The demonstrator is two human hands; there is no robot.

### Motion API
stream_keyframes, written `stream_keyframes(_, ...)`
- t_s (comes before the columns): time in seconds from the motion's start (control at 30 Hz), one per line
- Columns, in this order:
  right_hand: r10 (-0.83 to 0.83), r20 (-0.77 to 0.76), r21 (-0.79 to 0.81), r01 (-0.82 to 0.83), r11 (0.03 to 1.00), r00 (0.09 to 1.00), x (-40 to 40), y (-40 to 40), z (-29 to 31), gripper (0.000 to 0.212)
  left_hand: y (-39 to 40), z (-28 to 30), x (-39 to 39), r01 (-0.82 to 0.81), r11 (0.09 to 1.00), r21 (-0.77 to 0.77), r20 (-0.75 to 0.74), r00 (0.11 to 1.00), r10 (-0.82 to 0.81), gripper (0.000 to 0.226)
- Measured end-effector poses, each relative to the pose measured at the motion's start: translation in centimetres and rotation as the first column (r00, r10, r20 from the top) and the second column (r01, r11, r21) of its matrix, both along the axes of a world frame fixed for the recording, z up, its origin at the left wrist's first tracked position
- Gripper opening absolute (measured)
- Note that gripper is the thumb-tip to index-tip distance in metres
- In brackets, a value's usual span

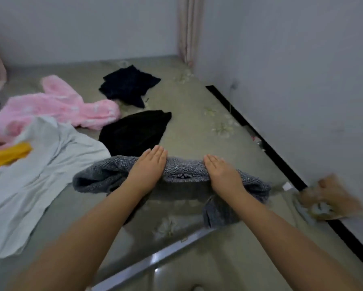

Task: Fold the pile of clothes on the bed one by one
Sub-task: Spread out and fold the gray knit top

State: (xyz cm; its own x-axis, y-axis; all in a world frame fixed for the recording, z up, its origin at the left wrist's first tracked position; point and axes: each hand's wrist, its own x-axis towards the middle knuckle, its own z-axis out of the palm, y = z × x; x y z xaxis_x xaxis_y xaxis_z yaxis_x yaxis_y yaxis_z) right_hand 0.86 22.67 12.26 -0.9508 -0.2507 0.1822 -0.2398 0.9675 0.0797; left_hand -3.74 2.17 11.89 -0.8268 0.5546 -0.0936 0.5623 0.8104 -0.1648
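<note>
where it lies across the bed (189, 114), the grey knit garment (182, 172) is pressed flat under both hands, left hand (150, 166) and right hand (220, 171), fingers straight.

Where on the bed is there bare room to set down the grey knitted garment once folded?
Bare sheet lies right of the black garment, toward the black bed edge, and near the metal rail. The left is crowded: pale shirt, pink fleece.

Left hand (150, 166), right hand (220, 171) flat, palms down
</note>
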Motion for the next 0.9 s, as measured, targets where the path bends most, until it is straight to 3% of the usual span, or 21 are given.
stream_keyframes(0.1, -0.182, 0.126, 0.01, 0.182, 0.983, 0.975, 2.5, 5.7, 3.7, 0.054, 6.1, 4.1, -0.7, 0.141, 0.989, 0.036, -0.082, 0.987, -0.138, 0.054)
stream_keyframes(0.2, -0.287, -0.006, -0.029, 0.287, 0.958, 0.958, 5.0, 10.8, 6.7, 0.052, 12.7, 7.6, -0.5, 0.262, 0.964, 0.045, -0.137, 0.958, -0.253, 0.055)
stream_keyframes(0.43, -0.576, -0.056, 0.04, 0.578, 0.815, 0.816, 10.3, 25.0, 12.5, 0.056, 30.0, 14.2, 0.9, 0.5, 0.866, 0.032, -0.247, 0.843, -0.478, 0.057)
stream_keyframes(0.63, -0.669, -0.102, 0.087, 0.676, 0.731, 0.736, 12.5, 39.6, 15.3, 0.059, 46.5, 16.0, 1.3, 0.588, 0.804, 0.088, -0.279, 0.79, -0.547, 0.063)
stream_keyframes(0.9, -0.679, -0.115, 0.125, 0.689, 0.714, 0.725, 10.9, 56.4, 16.9, 0.061, 63.6, 16.4, -0.8, 0.603, 0.79, 0.112, -0.279, 0.782, -0.557, 0.069)
